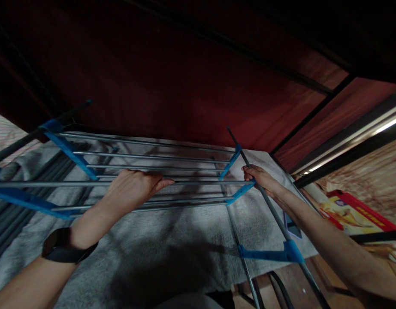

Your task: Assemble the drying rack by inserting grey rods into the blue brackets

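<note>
Could pop the long rod (201,183) out of the blue bracket (241,193) by pressing unevenly, with the left grip (133,186) curled over the rod's middle and the right grip (258,177) closed round the upright (273,210), above the grey cloth (136,240).

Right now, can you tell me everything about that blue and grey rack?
The rack has metal-looking grey bars joined by plastic-looking blue pieces. Crossbars run sideways between side poles, over grey cloth. None show at the bottom right blue piece. The left hand grips a crossbar; the right hand, the right pole.
</note>
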{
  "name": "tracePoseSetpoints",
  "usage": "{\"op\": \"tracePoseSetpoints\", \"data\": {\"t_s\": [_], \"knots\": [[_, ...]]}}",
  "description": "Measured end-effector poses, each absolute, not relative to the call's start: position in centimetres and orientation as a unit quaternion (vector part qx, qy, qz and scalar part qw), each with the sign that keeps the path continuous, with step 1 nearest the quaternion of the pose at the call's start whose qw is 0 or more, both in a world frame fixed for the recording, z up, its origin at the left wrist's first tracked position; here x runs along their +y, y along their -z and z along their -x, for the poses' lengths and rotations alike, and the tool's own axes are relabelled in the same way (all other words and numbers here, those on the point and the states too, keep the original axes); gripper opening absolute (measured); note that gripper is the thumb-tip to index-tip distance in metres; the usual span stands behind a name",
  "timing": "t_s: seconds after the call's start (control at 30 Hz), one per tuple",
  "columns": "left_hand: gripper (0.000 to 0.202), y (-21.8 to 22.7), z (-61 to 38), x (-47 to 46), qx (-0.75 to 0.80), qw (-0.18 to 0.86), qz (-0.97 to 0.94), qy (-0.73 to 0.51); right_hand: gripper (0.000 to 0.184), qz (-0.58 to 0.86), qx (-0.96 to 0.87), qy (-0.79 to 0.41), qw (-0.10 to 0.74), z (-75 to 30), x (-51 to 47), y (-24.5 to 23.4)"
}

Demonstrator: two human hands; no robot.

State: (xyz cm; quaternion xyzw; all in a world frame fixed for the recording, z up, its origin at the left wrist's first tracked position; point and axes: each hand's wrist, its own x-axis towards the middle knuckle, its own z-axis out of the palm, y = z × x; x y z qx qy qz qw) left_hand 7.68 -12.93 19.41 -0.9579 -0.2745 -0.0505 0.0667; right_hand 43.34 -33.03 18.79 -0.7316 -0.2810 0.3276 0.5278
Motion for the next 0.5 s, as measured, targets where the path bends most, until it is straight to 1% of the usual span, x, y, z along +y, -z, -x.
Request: {"op": "tracePoseSetpoints", "data": {"t_s": [0.1,0.23,0.4,0.5], "knots": [[0.079,-19.2,-7.4,-12.6,-0.271,0.057,0.959,0.054,0.039,0.721,-0.280,-0.338,0.536,-43.4,-33.2,-18.9],[0.080,-18.9,-6.6,-12.0,-0.262,0.024,0.963,0.053,0.039,0.689,-0.282,-0.381,0.548,-43.5,-33.4,-18.7],[0.066,-18.8,-6.8,-11.9,-0.285,0.017,0.957,0.041,0.038,0.708,-0.284,-0.335,0.553,-43.0,-32.7,-18.4],[0.062,-18.9,-7.0,-11.9,-0.297,0.008,0.954,0.053,0.037,0.712,-0.277,-0.342,0.547,-42.4,-32.3,-18.7]]}}
